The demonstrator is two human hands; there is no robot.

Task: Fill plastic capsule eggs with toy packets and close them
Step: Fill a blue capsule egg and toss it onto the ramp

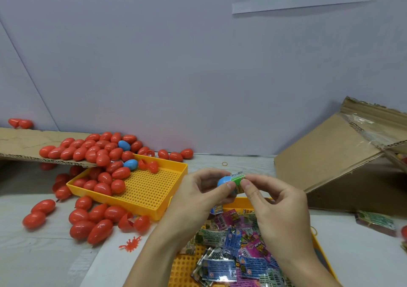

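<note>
Blue egg half [222,181] and green packet [238,179] between both hands, left [198,195], right [279,200].

Left hand [199,189] holds blue egg half [223,181]; right hand [275,200] pinches green packet [239,179], seemingly partly inside.

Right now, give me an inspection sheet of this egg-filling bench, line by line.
Surface: pale table, partly covered.
Job's things: blue capsule egg held by left hand; right hand pinches green toy packet at its opening; packet tray below; red eggs piled over far yellow tray.
Clutter: red splat toy, rubber band, loose packet.
Grippers: both hands gripping.
Cables: nothing seen.
Surroundings: cardboard box right, cardboard flap left, plain wall.
</note>
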